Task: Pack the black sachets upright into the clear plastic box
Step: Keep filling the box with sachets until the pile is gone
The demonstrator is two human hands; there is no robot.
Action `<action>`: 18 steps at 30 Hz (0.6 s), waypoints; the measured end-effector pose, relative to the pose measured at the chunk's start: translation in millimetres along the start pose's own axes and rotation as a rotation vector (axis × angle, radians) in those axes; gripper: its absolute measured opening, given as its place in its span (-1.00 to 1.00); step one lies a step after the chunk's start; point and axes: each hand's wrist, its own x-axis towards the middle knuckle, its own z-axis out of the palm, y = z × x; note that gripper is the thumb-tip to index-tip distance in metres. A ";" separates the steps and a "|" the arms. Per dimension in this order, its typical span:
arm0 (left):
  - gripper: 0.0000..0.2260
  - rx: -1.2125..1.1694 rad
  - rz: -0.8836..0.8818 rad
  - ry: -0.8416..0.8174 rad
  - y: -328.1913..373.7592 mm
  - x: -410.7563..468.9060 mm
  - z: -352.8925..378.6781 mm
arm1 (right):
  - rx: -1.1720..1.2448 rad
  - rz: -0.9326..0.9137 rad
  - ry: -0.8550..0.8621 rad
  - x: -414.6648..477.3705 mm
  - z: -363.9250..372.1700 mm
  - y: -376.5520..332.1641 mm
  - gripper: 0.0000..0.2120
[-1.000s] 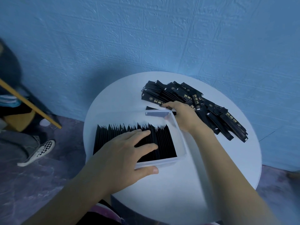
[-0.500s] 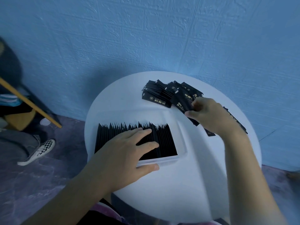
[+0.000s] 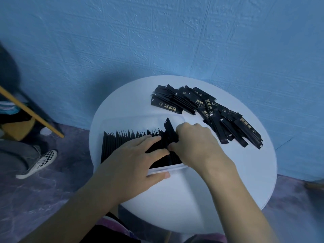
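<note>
Head view: The clear plastic box (image 3: 163, 170) sat on the round white tabletop (image 3: 192, 199), from centre out toward 9 o'clock. A row of black sachets (image 3: 119, 142) stood upright on edge inside it, filling most of its length. My left grip (image 3: 133, 160) lay on that row with the fingers straight and spread flat across the sachet tops, and the thumb pressed against the box's near wall at 6 o'clock. My right grip (image 3: 194, 142) was at the box's 3 o'clock end, its fingers curled and pinched on a single sachet (image 3: 169, 128). That sachet was tilted, with its upper end above the row and its lower end down among the packed ones. The loose sachets (image 3: 210, 111) lay flat in an overlapping heap at 1 to 2 o'clock on the tabletop, apart from the box. A checkered shoe (image 3: 40, 162) rested on the floor at 9 o'clock, well apart from the tabletop.
</note>
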 end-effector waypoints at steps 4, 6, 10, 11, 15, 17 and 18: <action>-0.50 0.001 0.001 0.012 0.5 0.6 0.1 | 0.062 0.009 -0.080 2.3 1.0 1.3 -0.77; -0.50 -0.010 -0.001 0.004 0.0 1.0 0.5 | 0.133 0.015 -0.119 1.8 -3.9 4.6 -0.74; -0.50 0.000 0.004 0.014 -1.2 0.3 1.1 | 0.155 0.000 -0.147 5.0 -6.7 6.3 -0.79; -0.50 0.011 0.006 0.020 -1.1 0.1 1.3 | 0.151 -0.003 -0.135 7.8 -5.5 5.8 -0.80; -0.51 0.033 0.015 0.043 -0.5 -0.2 1.3 | 0.168 -0.006 -0.106 20.3 -0.7 2.9 -0.85; -0.51 0.028 0.017 0.044 -1.3 -0.2 1.4 | 0.192 -0.011 -0.123 23.6 -1.3 1.8 -0.78; -0.51 0.027 0.018 0.048 -1.3 -0.4 1.5 | 0.204 -0.015 -0.142 24.7 -2.2 1.5 -0.73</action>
